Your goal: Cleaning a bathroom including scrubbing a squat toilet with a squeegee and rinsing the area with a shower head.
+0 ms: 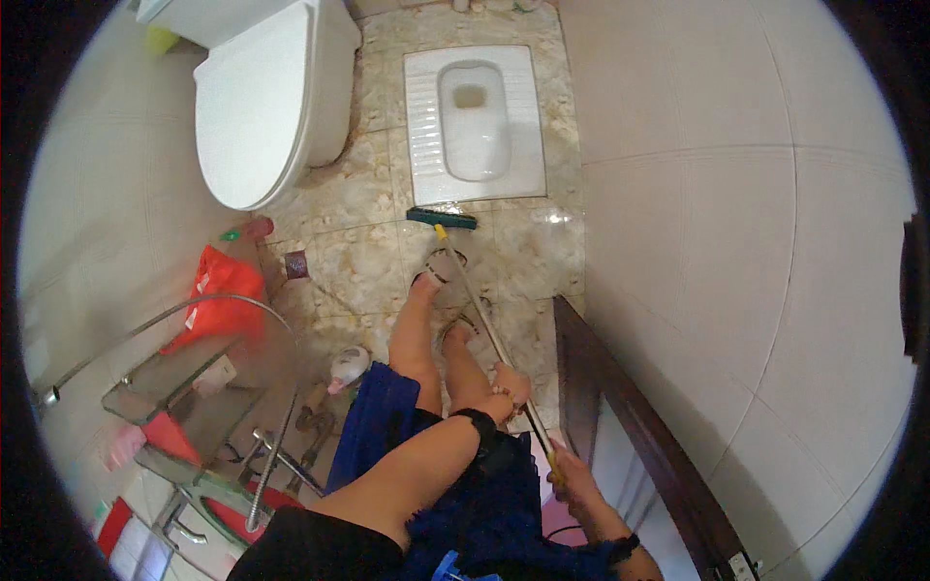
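A long-handled floor brush (490,327) slants across the tiled floor. Its dark green head (442,219) rests just in front of the white squat toilet (528,126), joined to the pole by a yellow piece. My left hand (511,384) wraps around the middle of the pole. Lower down, near the doorway, my right hand (573,480) grips the pole's yellow end. Both wrists wear dark bands. My feet, in sandals (444,265), stand just behind the brush head.
A white sit-down toilet (254,107), lid down, stands at the far left. On the left are a red bag (228,290), a glass shelf (174,378), a shower hose (288,407) and a white bottle (350,368). A dark-edged door (639,426) stands right of my arms, beside the tiled wall.
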{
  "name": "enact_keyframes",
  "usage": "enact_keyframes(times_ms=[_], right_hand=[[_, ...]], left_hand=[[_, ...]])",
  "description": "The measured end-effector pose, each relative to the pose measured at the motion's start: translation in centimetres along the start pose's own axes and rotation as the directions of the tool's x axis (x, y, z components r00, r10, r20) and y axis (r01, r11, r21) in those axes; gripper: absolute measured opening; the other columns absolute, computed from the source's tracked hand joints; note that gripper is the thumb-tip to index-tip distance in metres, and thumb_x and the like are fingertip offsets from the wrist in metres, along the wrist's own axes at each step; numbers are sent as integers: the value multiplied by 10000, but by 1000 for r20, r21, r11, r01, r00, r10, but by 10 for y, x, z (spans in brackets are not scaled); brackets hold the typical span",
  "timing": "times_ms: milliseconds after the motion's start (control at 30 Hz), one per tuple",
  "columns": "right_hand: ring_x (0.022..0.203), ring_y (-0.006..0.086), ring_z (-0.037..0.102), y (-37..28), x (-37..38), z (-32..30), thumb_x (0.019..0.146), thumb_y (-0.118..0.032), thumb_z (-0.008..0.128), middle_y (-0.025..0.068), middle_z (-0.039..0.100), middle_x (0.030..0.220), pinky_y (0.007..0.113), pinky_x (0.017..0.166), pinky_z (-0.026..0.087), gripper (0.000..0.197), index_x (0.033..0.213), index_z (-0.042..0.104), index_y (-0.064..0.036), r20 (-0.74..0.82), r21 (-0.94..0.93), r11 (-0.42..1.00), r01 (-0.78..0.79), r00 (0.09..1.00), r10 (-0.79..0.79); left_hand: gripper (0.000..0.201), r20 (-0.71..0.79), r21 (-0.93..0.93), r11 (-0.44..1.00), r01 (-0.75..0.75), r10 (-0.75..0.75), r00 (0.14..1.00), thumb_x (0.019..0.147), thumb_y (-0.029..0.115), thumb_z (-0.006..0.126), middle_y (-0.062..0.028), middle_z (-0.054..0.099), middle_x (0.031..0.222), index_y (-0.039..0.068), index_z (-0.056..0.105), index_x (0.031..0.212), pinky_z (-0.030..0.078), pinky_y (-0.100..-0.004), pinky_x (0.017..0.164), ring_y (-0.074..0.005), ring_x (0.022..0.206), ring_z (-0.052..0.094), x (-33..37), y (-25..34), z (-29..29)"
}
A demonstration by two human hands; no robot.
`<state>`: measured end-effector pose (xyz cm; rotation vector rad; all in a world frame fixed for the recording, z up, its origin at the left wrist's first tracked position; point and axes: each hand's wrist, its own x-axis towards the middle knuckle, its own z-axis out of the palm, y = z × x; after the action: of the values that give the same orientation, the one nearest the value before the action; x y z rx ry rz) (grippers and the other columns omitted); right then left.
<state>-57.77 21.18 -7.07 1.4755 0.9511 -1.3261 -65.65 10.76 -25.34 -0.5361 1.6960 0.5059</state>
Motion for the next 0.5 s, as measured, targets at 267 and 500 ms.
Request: enact_keyframes(times_ms=[267,500], right_hand=[[376,52,315,37,-14,-30,871,-356,435,-6,419,560,189,325,256,432,1270,375,-201,-68,258,966,25,998,-8],[454,63,375,70,16,11,887,-291,410,-36,390,591,192,392,326,434,1298,325,-184,16,269,949,163,985,-173]], left_hand=[[452,-39,25,967,-252,252,967,731,252,555,-177,589,856,1,433,1087,429,-495,578,-283,693,593,40,-20,98],[438,-62,8,983,-183,183,981,699,208,605,-211,581,851,-38,455,1029,473,-395,652,-310,782,591,37,-20,69]])
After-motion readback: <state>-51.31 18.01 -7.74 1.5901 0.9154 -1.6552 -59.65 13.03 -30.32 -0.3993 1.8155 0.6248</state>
